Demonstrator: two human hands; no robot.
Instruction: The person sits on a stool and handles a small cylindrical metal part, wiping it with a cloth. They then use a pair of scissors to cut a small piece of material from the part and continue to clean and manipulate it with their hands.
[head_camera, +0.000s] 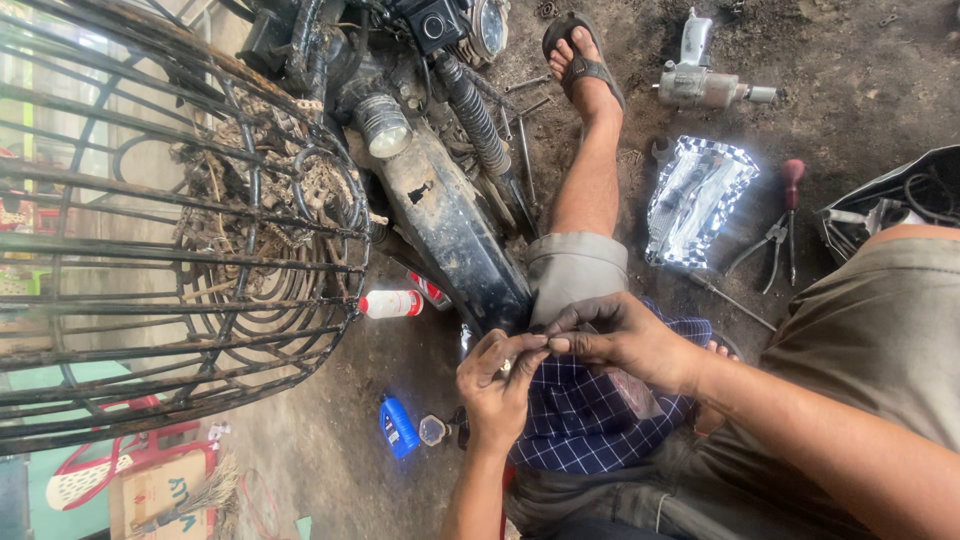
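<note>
Far left stands a rusty wire cage, with the motorcycle frame beside it. On the floor below lie a white bottle and a blue bottle. Your left hand has its fingers pinched together on a small metal part, held over your lap against a checked cloth. Your right hand meets it, fingertips closed on the same part. Further right lie a foil packet, pliers and a screwdriver.
</note>
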